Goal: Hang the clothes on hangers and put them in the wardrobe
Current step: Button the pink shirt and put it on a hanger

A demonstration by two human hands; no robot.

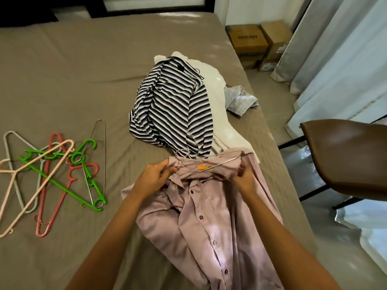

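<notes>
A pale pink button shirt (pixel 211 225) lies on the bed in front of me, collar end away from me. A thin wire hanger (pixel 211 162) sits inside its collar, hook pointing toward the striped top. My left hand (pixel 155 176) pinches the shirt's left shoulder at the hanger's end. My right hand (pixel 245 178) grips the right shoulder fabric over the hanger's other end. Beyond lie a black-and-white striped top (pixel 173 109), a cream garment (pixel 217 105) under it and a grey cloth (pixel 240 101).
A heap of plastic and wire hangers (pixel 52 170) in green, pink, red and grey lies on the brown bed sheet (pixel 83 70) at the left. A brown chair (pixel 345 158) stands right of the bed. Cardboard boxes (pixel 257 42) and curtains (pixel 339 55) fill the far right.
</notes>
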